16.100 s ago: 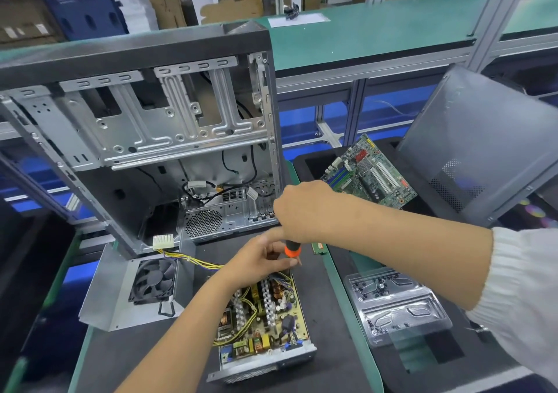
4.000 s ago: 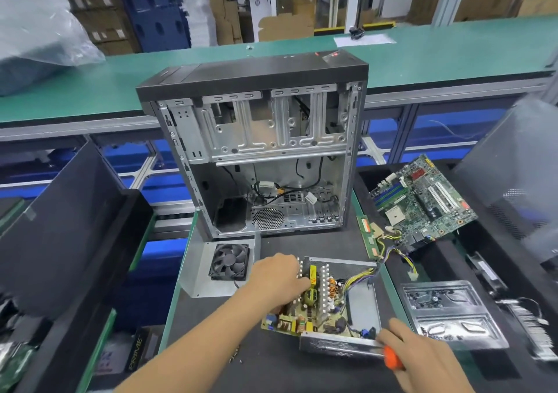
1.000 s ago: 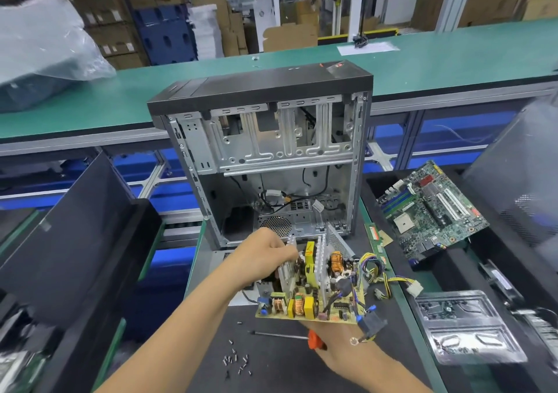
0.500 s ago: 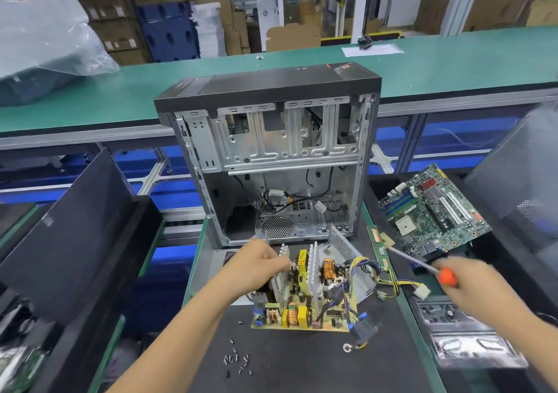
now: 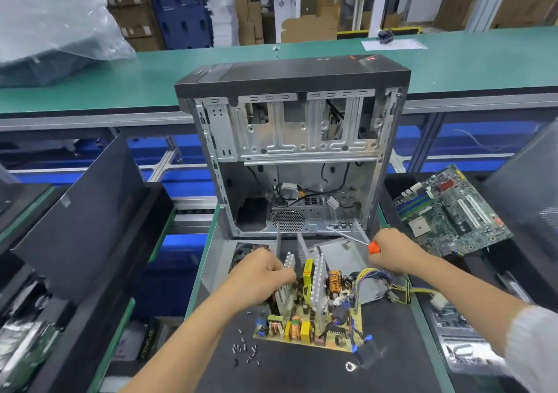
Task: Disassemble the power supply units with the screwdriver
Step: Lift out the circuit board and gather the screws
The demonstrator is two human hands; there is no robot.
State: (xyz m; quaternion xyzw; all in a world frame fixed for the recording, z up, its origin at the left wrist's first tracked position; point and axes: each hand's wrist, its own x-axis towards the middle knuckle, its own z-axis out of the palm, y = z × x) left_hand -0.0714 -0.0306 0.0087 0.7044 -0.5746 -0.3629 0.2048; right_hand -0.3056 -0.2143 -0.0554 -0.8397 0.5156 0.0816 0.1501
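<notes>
Fingers of the left hand [image 5: 262, 275] grip a heatsink on the power supply board [image 5: 314, 317], mid-desk near the open case [image 5: 296, 151]; right hand [image 5: 392, 250] clasps the screwdriver [image 5: 362, 241].

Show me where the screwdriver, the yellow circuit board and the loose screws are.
screwdriver [image 5: 373, 247]: head view, orange handle.
yellow circuit board [image 5: 330, 336]: head view, front part.
loose screws [image 5: 245, 349]: head view, middle of pile.

One word can be read: "PRIME", in pale letters running sideways on a dark box [image 5: 147, 343] low down, left of the left hand [image 5: 262, 275] and below the counter [image 5: 302, 371] edge. Other print is too small or blurred.
</notes>
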